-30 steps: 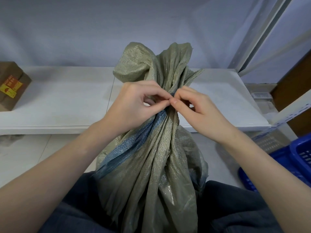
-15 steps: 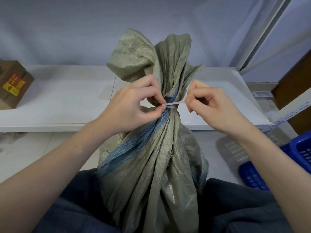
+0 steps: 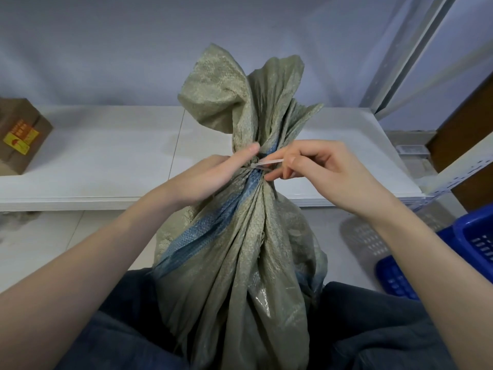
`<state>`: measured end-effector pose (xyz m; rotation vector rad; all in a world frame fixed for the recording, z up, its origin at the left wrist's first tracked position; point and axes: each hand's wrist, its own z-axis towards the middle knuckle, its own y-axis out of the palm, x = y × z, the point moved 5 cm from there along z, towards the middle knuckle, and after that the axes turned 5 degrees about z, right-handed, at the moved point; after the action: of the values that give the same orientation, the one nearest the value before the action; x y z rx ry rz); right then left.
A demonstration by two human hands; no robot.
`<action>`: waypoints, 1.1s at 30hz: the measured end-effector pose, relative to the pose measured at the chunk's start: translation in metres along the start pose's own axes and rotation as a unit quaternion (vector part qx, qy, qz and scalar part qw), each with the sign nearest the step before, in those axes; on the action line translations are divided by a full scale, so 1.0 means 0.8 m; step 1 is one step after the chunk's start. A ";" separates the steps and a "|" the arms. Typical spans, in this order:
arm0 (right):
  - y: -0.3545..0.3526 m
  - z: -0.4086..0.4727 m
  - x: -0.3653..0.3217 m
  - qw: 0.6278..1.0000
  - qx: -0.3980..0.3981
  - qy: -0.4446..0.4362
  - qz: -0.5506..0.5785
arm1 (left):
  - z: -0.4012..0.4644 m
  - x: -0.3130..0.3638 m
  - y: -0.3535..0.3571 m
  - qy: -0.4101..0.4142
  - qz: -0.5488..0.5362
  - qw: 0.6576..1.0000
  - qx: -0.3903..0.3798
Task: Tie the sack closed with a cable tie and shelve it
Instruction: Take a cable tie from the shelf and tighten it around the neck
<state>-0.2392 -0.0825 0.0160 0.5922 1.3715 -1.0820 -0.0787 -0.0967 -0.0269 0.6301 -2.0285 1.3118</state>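
Standing upright at frame centre between the person's knees, the woven grey-green sack [image 3: 240, 263] has its neck gathered and cinched by a pale cable tie [image 3: 262, 166]. Left hand [image 3: 213, 180] is wrapped around the neck just below the tie, fingers closed on the fabric, thumb extended upward against the bunched cloth. Right hand [image 3: 322, 172] pinches the tie's free tail between thumb and forefinger, remaining fingers loosely curled. White shelf [image 3: 106, 161] runs behind the sack; a cardboard box [image 3: 21, 134] sits on it at left edge. Blue basket [image 3: 469, 244] lies at lower right.
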 end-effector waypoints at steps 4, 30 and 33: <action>-0.008 0.002 0.001 0.999 0.038 0.007 -0.027 | 0.004 0.012 0.003 0.022 -0.035 0.999 -0.008; 0.010 0.005 0.015 0.977 -0.012 0.027 -0.213 | -0.007 0.017 -0.024 0.153 0.059 0.974 0.159; 0.011 0.004 0.018 0.979 -0.018 0.031 -0.202 | -0.018 0.015 -0.049 0.166 0.096 0.942 0.276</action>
<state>-0.2325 -0.0853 0.0005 0.3269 1.6048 -1.3683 -0.0564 -0.0989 0.0101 0.4131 -1.4738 1.9855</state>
